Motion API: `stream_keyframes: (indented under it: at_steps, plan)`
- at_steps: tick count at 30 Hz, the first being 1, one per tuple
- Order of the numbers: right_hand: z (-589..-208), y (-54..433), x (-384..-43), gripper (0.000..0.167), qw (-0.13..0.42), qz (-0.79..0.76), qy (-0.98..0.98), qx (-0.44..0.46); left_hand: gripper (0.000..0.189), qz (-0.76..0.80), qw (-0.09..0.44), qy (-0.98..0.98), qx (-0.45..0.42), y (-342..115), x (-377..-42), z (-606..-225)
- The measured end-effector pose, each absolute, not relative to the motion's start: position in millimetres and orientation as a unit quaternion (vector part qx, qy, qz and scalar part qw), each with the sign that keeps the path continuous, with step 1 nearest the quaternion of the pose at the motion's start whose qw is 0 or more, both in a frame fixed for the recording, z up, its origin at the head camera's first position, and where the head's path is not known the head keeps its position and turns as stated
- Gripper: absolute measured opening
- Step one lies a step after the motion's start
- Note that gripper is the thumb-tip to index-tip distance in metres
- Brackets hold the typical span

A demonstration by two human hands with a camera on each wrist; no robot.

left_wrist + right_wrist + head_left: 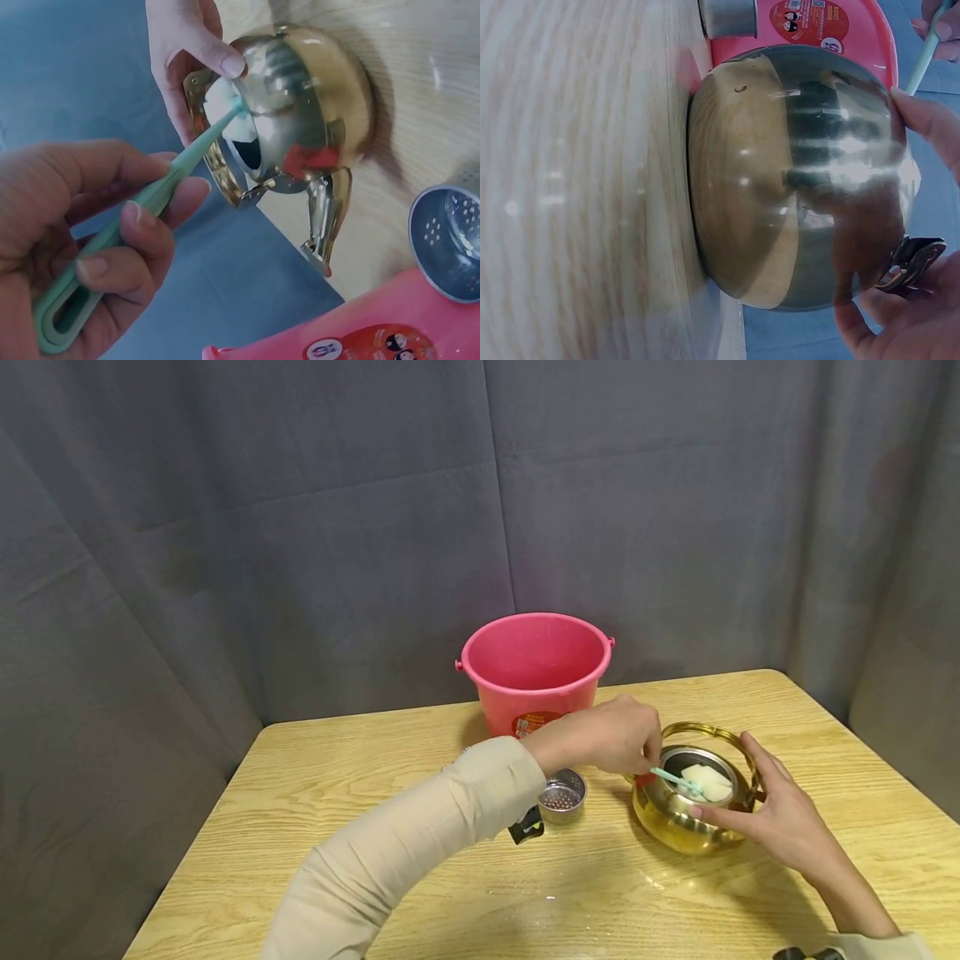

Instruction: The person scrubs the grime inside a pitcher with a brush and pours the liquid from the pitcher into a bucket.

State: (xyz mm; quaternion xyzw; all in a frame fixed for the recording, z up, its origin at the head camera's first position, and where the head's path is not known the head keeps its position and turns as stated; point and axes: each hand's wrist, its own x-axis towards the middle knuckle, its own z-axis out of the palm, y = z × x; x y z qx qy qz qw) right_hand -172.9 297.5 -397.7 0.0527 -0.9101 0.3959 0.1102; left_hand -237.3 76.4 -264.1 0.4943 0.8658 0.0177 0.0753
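The gold kettle (678, 831) is standing on the wooden table (360, 793) between my hands, with my right hand (787, 814) touching its right side and my left hand (622, 735) hovering just beyond its left edge, near the spout (328, 214). With the right I am grasping the kettle at its top, the thumb pressing near the rim of the mouth and the fingers spreading round by the arched handle (701, 729). With the left I am pinching the pale green stick (146, 206) of a sponge brush, fingers curling round it, and its white sponge head (708, 782) is sitting at the kettle's mouth; how deep it is reaching I cannot tell. Counting things up, I am seeing one kettle with one spout and one handle, one brush, one metal strainer (562, 797) and one pink bucket (536, 689). The strainer is resting on the table to the left of the kettle, near it but apart, its open side facing up. The bucket is standing upright behind the strainer, one red label (375, 346) showing on its wall and two pegs sticking out at its rim.
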Motion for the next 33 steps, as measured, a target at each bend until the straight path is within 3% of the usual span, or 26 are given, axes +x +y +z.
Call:
stream_keyframes:
  at_steps: [17,33]
  plan:
    - [-398.6,298.3,-172.3,0.117,0.102,0.399,-0.910,0.049,0.021,-0.047,0.085,0.841,0.532,81.6,-249.6,-250.5]
    - [-397.0,294.9,-172.0,0.119,0.081,0.401,-0.911,0.053,0.033,-0.055,0.132,0.839,0.524,87.2,-254.7,-232.9]
